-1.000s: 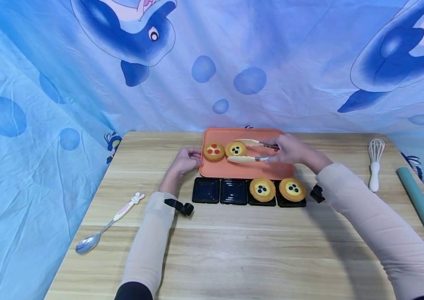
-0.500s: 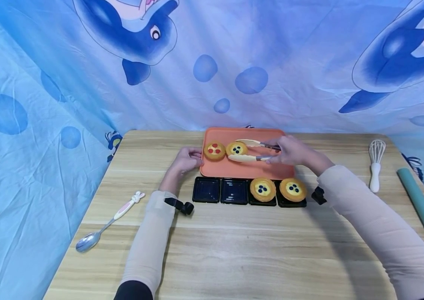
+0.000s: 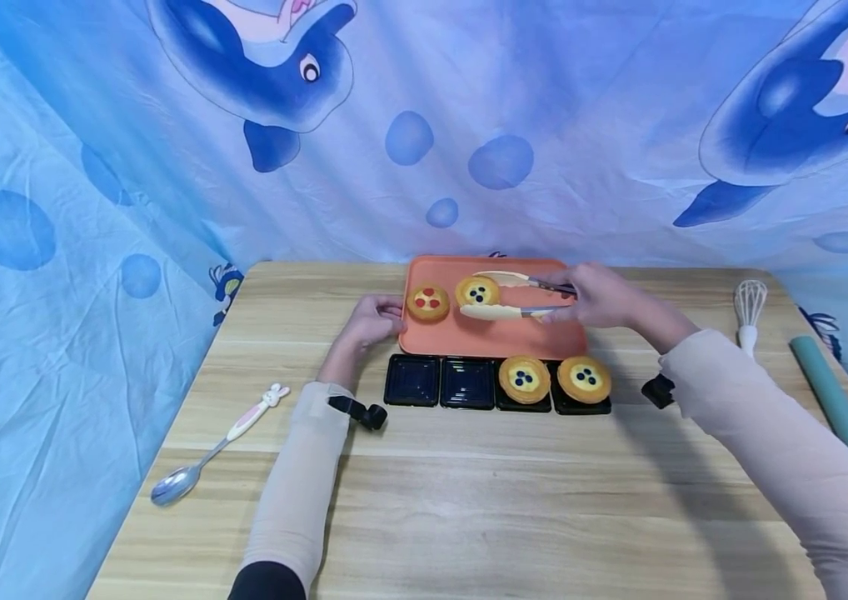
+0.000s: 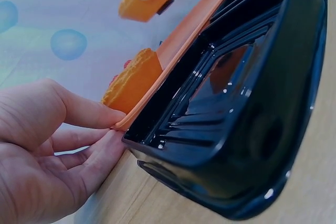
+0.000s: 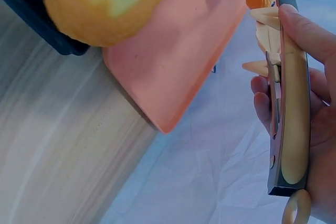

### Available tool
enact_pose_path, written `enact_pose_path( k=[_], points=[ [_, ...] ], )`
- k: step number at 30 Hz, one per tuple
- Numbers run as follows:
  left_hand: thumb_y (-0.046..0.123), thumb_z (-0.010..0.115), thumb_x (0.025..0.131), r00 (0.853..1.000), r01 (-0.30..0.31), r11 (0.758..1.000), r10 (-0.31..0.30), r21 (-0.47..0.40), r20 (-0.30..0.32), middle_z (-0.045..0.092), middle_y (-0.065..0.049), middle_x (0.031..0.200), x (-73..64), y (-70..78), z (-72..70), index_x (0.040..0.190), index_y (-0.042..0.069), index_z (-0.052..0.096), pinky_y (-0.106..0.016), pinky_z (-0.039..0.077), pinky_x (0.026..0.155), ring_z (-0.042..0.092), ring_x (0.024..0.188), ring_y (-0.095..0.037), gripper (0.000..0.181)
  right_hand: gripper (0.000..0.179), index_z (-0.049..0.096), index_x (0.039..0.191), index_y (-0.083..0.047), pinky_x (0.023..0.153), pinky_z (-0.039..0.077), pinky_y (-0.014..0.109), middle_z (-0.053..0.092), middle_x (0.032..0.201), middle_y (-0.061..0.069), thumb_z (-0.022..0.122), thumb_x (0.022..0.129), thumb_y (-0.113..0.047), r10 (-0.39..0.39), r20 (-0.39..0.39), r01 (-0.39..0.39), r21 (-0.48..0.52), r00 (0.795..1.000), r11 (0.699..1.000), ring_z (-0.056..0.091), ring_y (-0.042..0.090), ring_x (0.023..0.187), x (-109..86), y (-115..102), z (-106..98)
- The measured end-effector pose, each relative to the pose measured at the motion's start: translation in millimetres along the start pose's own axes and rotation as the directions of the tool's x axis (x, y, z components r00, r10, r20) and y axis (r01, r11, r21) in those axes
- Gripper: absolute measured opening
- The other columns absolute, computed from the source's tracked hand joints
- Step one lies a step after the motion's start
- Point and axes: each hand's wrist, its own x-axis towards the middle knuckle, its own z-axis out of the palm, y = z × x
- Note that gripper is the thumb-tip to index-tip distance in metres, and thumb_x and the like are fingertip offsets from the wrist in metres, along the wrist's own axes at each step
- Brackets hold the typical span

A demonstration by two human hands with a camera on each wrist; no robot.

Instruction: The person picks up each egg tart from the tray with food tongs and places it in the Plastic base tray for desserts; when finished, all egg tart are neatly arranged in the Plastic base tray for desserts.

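Note:
My right hand [image 3: 595, 296] grips a pair of tongs [image 3: 495, 312], seen close up as cream-tipped tongs [image 5: 295, 103] in the right wrist view. Between the tong tips is a blueberry-topped tart [image 3: 477, 292], raised above the tray in the left wrist view. At the orange tray's [image 3: 439, 340] left edge, my left hand [image 3: 373, 320] pinches the rim between thumb and fingers. A tart with red topping [image 3: 427, 303] sits on the tray near that hand, its side showing as an orange crust [image 4: 135, 80] in the left wrist view.
Before the tray runs a row of black square containers [image 3: 412, 381]; the two on the right hold blueberry tarts [image 3: 525, 380]. A spoon [image 3: 214, 450] lies at the left. A whisk [image 3: 750, 312] and a green rolling pin [image 3: 844, 412] lie at the right.
The right hand has moved up and right with the tongs. The blueberry tart between them has risen off the tray, away from the red-topped tart. The left hand stays put.

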Motion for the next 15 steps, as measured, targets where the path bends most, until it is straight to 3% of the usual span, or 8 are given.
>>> enact_pose_path(
  k=[2, 4, 6, 9, 13, 15],
  points=[
    [-0.017, 0.063, 0.075, 1.0, 0.003, 1.0, -0.003, 0.004, 0.001, 0.06, -0.02, 0.112, 0.3, -0.4, -0.3, 0.129, -0.01, 0.056, -0.024, 0.056, 0.073, 0.061, 0.094, -0.026, 0.055, 0.062, 0.058, 0.135, 0.003, 0.055, 0.038, 0.033, 0.058, 0.068, 0.006, 0.08, 0.085, -0.026, -0.013, 0.007, 0.013, 0.001, 1.0, 1.0, 0.033, 0.012, 0.052, -4.6, -2, 0],
    [-0.017, 0.063, 0.076, 1.0, 0.003, 1.0, -0.003, 0.006, 0.003, 0.06, -0.021, 0.112, 0.2, -0.3, -0.3, 0.129, -0.009, 0.057, -0.025, 0.056, 0.073, 0.061, 0.095, -0.026, 0.055, 0.06, 0.06, 0.134, 0.001, 0.062, 0.046, 0.038, 0.07, 0.093, 0.013, 0.08, 0.085, -0.026, -0.028, 0.02, 0.028, 0.001, 0.999, 1.0, 0.048, 0.017, 0.061, -9.7, -5, 0],
    [-0.017, 0.063, 0.075, 1.0, 0.005, 1.0, -0.005, 0.004, 0.005, 0.06, -0.021, 0.113, -0.6, 0.3, -0.5, 0.129, -0.009, 0.057, -0.026, 0.056, 0.075, 0.061, 0.096, -0.027, 0.054, 0.06, 0.061, 0.134, 0.0, 0.072, 0.053, 0.043, 0.069, 0.117, 0.016, 0.08, 0.085, -0.028, -0.037, 0.027, 0.037, -0.005, 0.999, 0.999, 0.062, 0.022, 0.078, -14.2, -8, 1],
    [-0.016, 0.063, 0.075, 1.0, 0.002, 1.0, -0.002, 0.004, 0.008, 0.062, -0.021, 0.113, -1.6, 1.0, -0.8, 0.127, -0.01, 0.057, -0.027, 0.056, 0.077, 0.061, 0.096, -0.027, 0.053, 0.059, 0.061, 0.134, 0.0, 0.07, 0.052, 0.044, 0.068, 0.119, 0.015, 0.079, 0.086, -0.029, -0.059, 0.045, 0.059, -0.009, 0.997, 0.998, 0.063, 0.024, 0.076, -21.0, -14, 2],
    [-0.015, 0.063, 0.073, 1.0, -0.012, 1.0, 0.011, 0.014, 0.013, 0.063, -0.019, 0.11, -2.5, 1.2, -0.9, 0.126, -0.011, 0.057, -0.028, 0.056, 0.076, 0.062, 0.094, -0.025, 0.053, 0.058, 0.061, 0.135, -0.002, 0.066, 0.048, 0.036, 0.065, 0.126, 0.014, 0.079, 0.086, -0.03, -0.079, 0.054, 0.081, -0.021, 0.995, 0.997, 0.059, 0.013, 0.07, -29.7, -21, 5],
    [-0.015, 0.063, 0.073, 1.0, -0.013, 1.0, 0.013, 0.016, 0.015, 0.063, -0.019, 0.109, -2.9, 1.2, -1.1, 0.126, -0.011, 0.057, -0.028, 0.056, 0.076, 0.062, 0.094, -0.025, 0.054, 0.058, 0.061, 0.135, -0.003, 0.067, 0.049, 0.034, 0.063, 0.13, 0.014, 0.079, 0.086, -0.029, -0.09, 0.055, 0.091, -0.023, 0.994, 0.996, 0.061, 0.011, 0.075, -33.7, -25, 6]
  ],
)
